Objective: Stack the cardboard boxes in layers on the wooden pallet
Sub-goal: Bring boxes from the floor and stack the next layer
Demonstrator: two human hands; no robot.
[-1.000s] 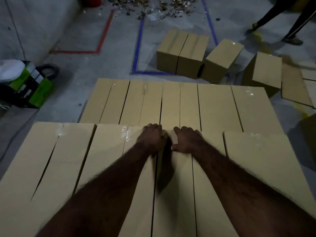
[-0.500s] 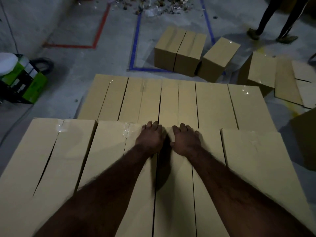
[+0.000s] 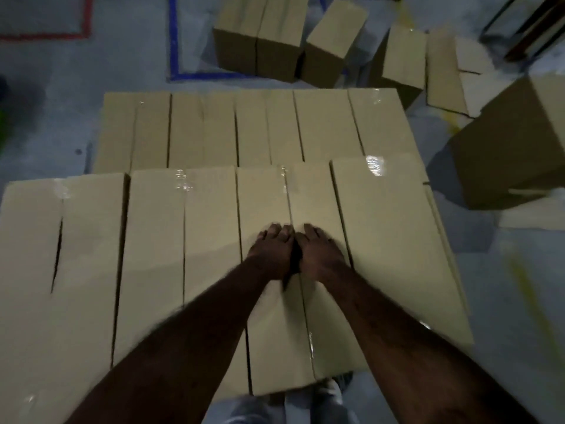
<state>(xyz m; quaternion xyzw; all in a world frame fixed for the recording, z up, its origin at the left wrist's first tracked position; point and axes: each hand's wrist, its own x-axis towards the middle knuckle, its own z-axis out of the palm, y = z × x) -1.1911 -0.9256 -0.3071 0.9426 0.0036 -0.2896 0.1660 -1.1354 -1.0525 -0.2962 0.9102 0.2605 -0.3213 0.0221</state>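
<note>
Several tan cardboard boxes stand side by side in two rows; the pallet under them is hidden. The near row is a layer higher than the far row. My left hand and my right hand lie palm down, side by side, on top of one near-row box, on either side of its taped centre seam. The fingers of both hands are straight and press on the flaps. That box's near end sticks out toward me past its neighbours.
Loose boxes lie on the concrete floor beyond the stack, with another tilted one and a large dark box to the right. Blue floor tape and red floor tape mark the floor. My shoes show at the bottom.
My hands slid back toward me along the box top, from its far edge to its middle. The view tilted downward, so the near end of the box and my feet now show.
</note>
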